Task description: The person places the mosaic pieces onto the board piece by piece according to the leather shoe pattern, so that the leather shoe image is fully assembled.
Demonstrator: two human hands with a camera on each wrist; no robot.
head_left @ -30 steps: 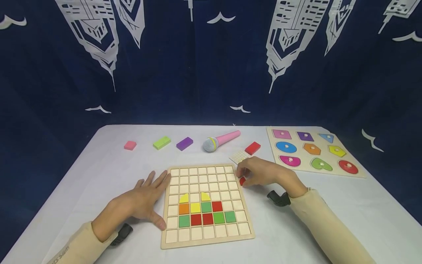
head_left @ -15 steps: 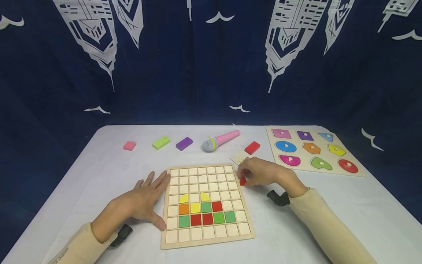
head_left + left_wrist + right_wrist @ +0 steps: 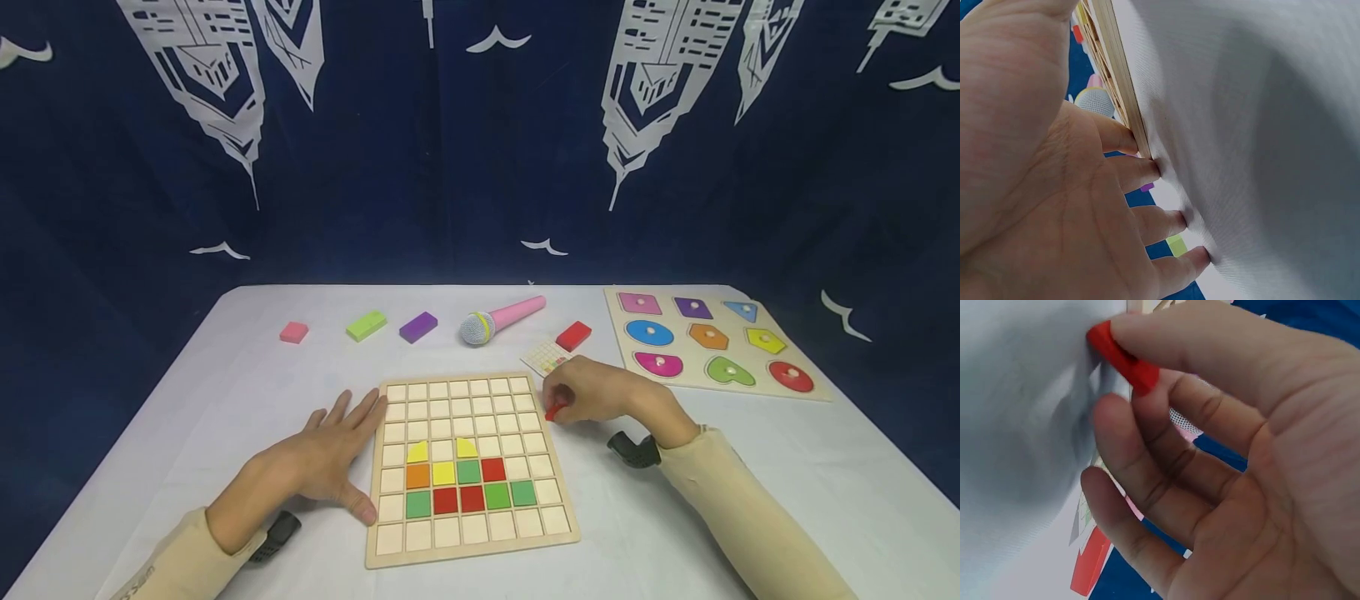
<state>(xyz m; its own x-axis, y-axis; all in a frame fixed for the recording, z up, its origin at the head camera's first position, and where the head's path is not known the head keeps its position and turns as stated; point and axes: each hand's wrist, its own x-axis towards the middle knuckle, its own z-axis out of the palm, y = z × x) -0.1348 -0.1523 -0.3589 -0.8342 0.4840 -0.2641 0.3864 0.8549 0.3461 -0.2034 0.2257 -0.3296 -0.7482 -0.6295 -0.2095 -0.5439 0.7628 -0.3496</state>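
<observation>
A small red tile (image 3: 1124, 359) is pinched by the right hand (image 3: 600, 392) just beside the grid board (image 3: 555, 533); the left hand (image 3: 315, 462) is laid flat, fingers relaxed, against the board's left edge.

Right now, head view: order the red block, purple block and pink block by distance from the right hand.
From the right hand:
1. red block, just beyond the hand, right of the microphone.
2. purple block, left of the microphone.
3. pink block, far left of the row.

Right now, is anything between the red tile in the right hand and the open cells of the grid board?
Nothing visible. The right hand pinches the red tile just beside the grid board; neighbouring cells are bare.
</observation>
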